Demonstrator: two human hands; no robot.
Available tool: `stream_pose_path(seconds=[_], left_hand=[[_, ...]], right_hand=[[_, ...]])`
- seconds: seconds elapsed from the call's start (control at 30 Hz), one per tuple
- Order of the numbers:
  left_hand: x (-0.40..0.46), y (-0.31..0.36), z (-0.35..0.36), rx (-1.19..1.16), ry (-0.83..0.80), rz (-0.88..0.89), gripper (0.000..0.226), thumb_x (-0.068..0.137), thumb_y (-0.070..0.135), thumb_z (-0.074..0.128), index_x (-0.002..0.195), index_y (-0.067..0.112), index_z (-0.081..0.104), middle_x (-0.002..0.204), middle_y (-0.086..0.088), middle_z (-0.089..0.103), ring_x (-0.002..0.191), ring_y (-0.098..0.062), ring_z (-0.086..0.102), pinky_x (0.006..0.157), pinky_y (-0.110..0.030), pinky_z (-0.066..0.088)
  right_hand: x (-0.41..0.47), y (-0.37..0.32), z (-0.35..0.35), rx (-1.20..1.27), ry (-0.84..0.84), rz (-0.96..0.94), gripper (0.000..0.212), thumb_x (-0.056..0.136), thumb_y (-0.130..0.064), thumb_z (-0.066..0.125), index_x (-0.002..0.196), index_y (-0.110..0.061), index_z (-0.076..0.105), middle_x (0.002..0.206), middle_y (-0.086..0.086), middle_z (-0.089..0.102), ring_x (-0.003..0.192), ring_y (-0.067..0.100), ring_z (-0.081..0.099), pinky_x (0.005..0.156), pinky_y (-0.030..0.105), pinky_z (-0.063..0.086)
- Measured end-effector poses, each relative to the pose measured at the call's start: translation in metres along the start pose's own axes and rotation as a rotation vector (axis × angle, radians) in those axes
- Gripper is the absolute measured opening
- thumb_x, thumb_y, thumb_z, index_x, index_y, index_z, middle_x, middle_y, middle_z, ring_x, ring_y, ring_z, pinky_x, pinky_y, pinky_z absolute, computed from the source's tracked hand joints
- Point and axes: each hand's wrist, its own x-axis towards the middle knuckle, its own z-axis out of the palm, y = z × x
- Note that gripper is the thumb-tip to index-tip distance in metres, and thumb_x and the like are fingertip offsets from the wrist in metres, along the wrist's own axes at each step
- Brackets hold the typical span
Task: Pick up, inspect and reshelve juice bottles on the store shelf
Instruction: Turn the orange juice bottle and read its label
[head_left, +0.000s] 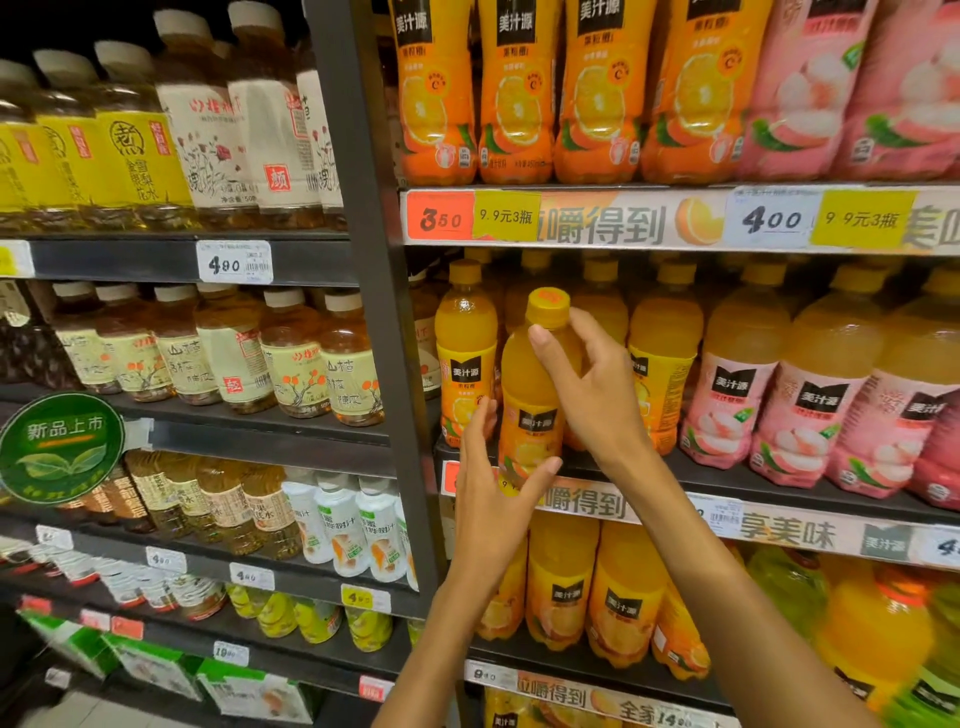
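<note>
The right hand (592, 384) holds an orange juice bottle (535, 395) near its top. The fingers curl round the neck, just under the yellow cap (548, 307), and the thumb lies on the front of the neck. The bottle stands almost straight up, with the cap up and the bottom down. It leans a little, with the top tipped to the right.

The left hand (491, 493) is lower down, at the bottom of the same bottle. Its fingers are mostly straight and spread apart. The thumb reaches under the right side of the base and the fingers go up the left side. It looks like it cups the bottle from below, but I cannot tell how hard it presses.

The bottle is in front of the shelf edge (649, 506), so it is out past the row. Just to the left of the hands stands another orange bottle (465, 358). To the right of the right hand are more orange ones, and then pink bottles (737, 384). Behind the held bottle there seems to be a gap in the row.

I think the bottle is either coming out to be looked at or going back in. To go back, it has to move straight away from the hands, standing up, into that gap. The right hand is higher and steers the top. The left hand can carry the bottom.
</note>
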Motion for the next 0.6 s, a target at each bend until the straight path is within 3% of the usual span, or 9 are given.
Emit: stream_pose_path(seconds=[0.1, 0.17, 0.23, 0.3, 0.43, 0.53, 0.6], left_hand=[[-0.009, 0.012, -0.006, -0.115, -0.082, -0.036, 0.074, 0.074, 0.053, 0.068, 0.137, 0.038, 0.032, 0.128, 0.027, 0.048, 0.116, 0.013, 0.048, 0.086, -0.003, 0.04], [-0.017, 0.017, -0.008, -0.188, -0.085, -0.054, 0.059, 0.07, 0.053, 0.065, 0.123, 0.035, 0.048, 0.112, 0.021, 0.064, 0.103, 0.004, 0.061, 0.081, -0.012, 0.048], [-0.026, 0.021, -0.01, -0.244, -0.074, -0.048, 0.049, 0.069, 0.049, 0.066, 0.114, 0.031, 0.056, 0.103, 0.016, 0.07, 0.096, -0.003, 0.066, 0.076, -0.016, 0.052], [-0.036, 0.026, -0.013, -0.301, -0.094, -0.072, 0.046, 0.07, 0.048, 0.065, 0.111, 0.026, 0.059, 0.099, 0.011, 0.072, 0.092, -0.007, 0.068, 0.072, -0.017, 0.053], [-0.05, 0.033, -0.022, -0.396, -0.226, -0.167, 0.048, 0.074, 0.048, 0.059, 0.113, 0.02, 0.061, 0.101, 0.0, 0.073, 0.093, -0.017, 0.07, 0.072, -0.022, 0.055], [-0.061, 0.036, -0.024, -0.451, -0.341, -0.263, 0.047, 0.076, 0.051, 0.057, 0.115, 0.025, 0.064, 0.107, -0.004, 0.072, 0.1, -0.022, 0.068, 0.078, -0.028, 0.056], [-0.069, 0.038, -0.024, -0.484, -0.381, -0.344, 0.046, 0.076, 0.054, 0.057, 0.112, 0.027, 0.067, 0.108, -0.006, 0.072, 0.101, -0.024, 0.068, 0.08, -0.03, 0.056]], right_hand=[[-0.005, -0.011, -0.006, 0.127, 0.045, 0.054, 0.021, 0.097, -0.025, 0.054, 0.091, -0.008, 0.064, 0.082, 0.008, 0.067, 0.075, 0.01, 0.061, 0.064, 0.027, 0.048], [-0.01, -0.018, -0.008, 0.184, 0.058, 0.075, 0.03, 0.096, -0.026, 0.056, 0.089, 0.002, 0.064, 0.084, 0.019, 0.066, 0.075, 0.014, 0.059, 0.063, 0.028, 0.048], [-0.014, -0.023, -0.011, 0.196, 0.032, 0.096, 0.036, 0.095, -0.033, 0.056, 0.087, 0.001, 0.066, 0.082, 0.016, 0.067, 0.074, 0.014, 0.061, 0.063, 0.025, 0.049], [-0.015, -0.024, -0.015, 0.212, -0.009, 0.183, 0.039, 0.092, -0.045, 0.052, 0.085, -0.012, 0.07, 0.082, 0.01, 0.071, 0.076, 0.014, 0.065, 0.064, 0.024, 0.051], [-0.019, -0.015, -0.02, 0.44, -0.071, 0.425, 0.036, 0.094, -0.048, 0.046, 0.088, -0.023, 0.072, 0.09, -0.001, 0.076, 0.087, 0.008, 0.071, 0.067, 0.019, 0.053], [-0.029, -0.007, -0.016, 0.598, -0.133, 0.517, 0.052, 0.089, -0.055, 0.044, 0.107, -0.014, 0.07, 0.109, 0.011, 0.072, 0.103, 0.023, 0.068, 0.085, 0.033, 0.055], [-0.037, -0.005, -0.016, 0.758, -0.162, 0.583, 0.057, 0.087, -0.057, 0.045, 0.113, -0.012, 0.068, 0.11, 0.016, 0.07, 0.1, 0.028, 0.068, 0.084, 0.039, 0.056]])
